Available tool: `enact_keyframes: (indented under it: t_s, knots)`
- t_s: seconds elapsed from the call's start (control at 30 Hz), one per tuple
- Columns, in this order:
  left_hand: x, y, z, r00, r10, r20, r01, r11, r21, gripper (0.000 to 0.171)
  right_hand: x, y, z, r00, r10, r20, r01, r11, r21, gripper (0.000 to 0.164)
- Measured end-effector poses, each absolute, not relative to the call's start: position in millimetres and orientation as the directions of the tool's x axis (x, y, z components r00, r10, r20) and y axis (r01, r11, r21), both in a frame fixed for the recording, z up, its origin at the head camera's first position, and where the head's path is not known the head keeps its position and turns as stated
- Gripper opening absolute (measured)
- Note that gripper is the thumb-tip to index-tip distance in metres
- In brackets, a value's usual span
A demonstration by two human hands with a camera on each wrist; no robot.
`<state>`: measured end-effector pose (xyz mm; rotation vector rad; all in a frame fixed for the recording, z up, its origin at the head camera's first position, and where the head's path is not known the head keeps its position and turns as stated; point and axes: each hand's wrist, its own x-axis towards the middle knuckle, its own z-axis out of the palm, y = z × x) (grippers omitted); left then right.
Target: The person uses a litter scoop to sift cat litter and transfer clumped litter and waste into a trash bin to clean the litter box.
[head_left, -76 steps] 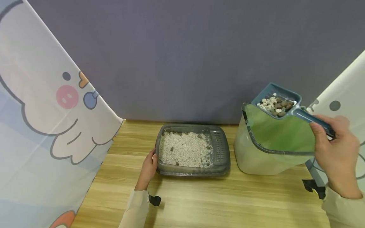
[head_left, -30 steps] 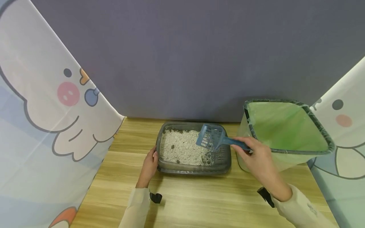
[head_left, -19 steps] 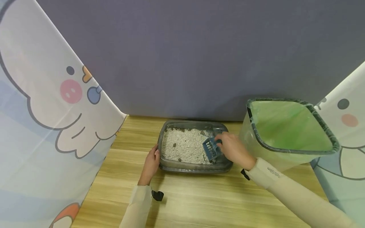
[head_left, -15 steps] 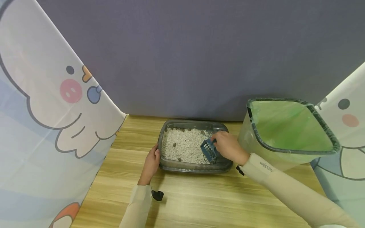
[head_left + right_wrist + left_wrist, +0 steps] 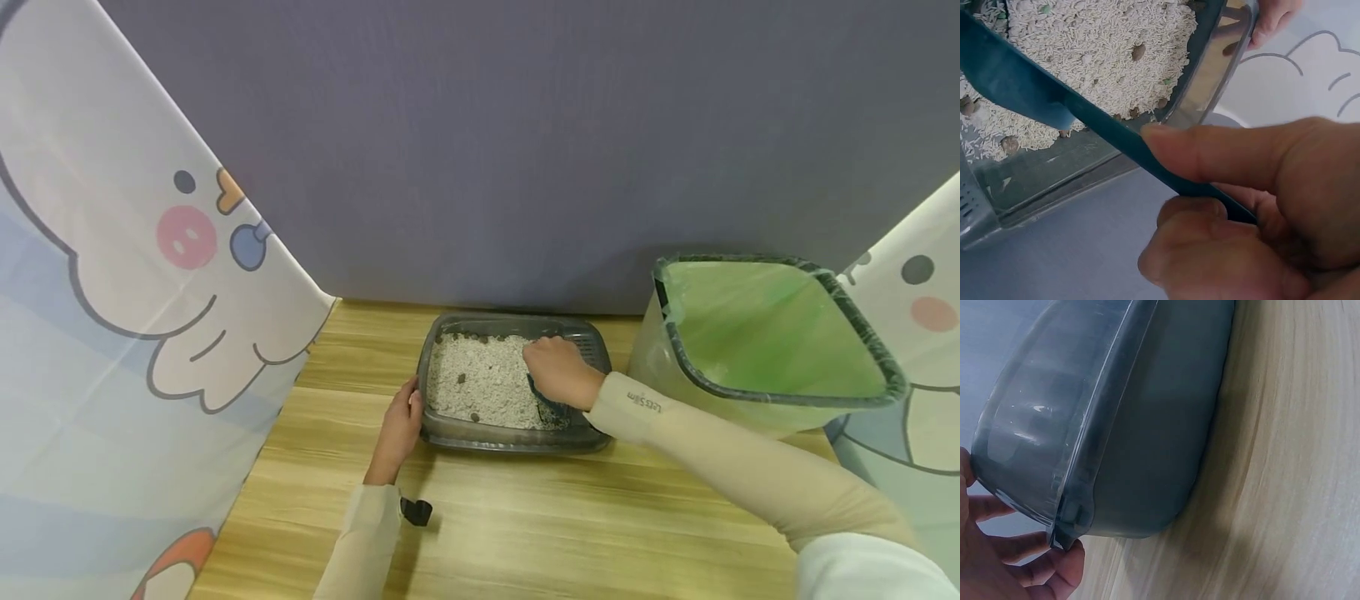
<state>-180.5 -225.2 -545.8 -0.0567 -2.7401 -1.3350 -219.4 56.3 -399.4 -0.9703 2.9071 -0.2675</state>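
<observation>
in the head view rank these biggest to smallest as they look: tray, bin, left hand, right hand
1. bin
2. tray
3. left hand and right hand: too alike to rank

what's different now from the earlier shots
The right hand has moved left and down from above the bin, bringing the blue scoop to the litter in the tray. The scoop's earlier load of pale and dark pieces was gone before it reached the litter. Nothing was newly gripped or released. Unchanged: the left hand at the tray's left edge.
</observation>
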Motion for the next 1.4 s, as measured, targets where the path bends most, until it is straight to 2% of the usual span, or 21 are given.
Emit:
enact_keyframes:
  t_s: [0.2,0.3,0.4,0.5,0.73,1.0,1.2,1.4]
  knots:
    - [-180.5,-221.7,-548.7,-0.993,-0.010,0.119,0.087,0.626,0.775,0.048,-228.0,60.6,-399.4,-0.809,-0.569,-0.147,-0.534,0.816,-0.221,0.038]
    - [-179.8,-220.7,-547.1,-0.993,-0.009,0.119,0.087,0.622,0.778,0.049,-225.3,66.7,-401.0,-0.810,-0.565,-0.156,-0.521,0.816,-0.250,0.031]
    - [-179.0,-220.4,-544.5,-0.993,-0.002,0.117,0.090,0.625,0.775,0.049,-221.8,71.4,-402.3,-0.809,-0.561,-0.175,-0.503,0.815,-0.287,0.014]
    - [-178.6,-220.7,-543.1,-0.993,-0.002,0.121,0.093,0.627,0.774,0.049,-222.1,78.9,-403.7,-0.816,-0.543,-0.200,-0.460,0.818,-0.345,0.010]
    - [-179.5,-222.3,-545.0,-0.992,-0.009,0.123,0.089,0.636,0.767,0.048,-223.8,105.0,-419.8,-0.847,-0.482,-0.224,-0.355,0.827,-0.437,0.015]
    - [-182.8,-225.4,-545.2,-0.994,-0.008,0.108,0.080,0.622,0.779,0.050,-228.0,132.3,-450.0,-0.871,-0.417,-0.259,-0.187,0.769,-0.611,0.024]
    - [-181.4,-227.0,-544.9,-0.996,-0.004,0.093,0.071,0.612,0.788,0.050,-221.7,132.4,-478.2,-0.844,-0.468,-0.261,-0.240,0.765,-0.598,0.030]
    - [-182.6,-226.4,-546.8,-0.995,-0.007,0.095,0.071,0.604,0.793,0.050,-210.7,109.2,-489.6,-0.832,-0.480,-0.277,-0.232,0.755,-0.613,0.031]
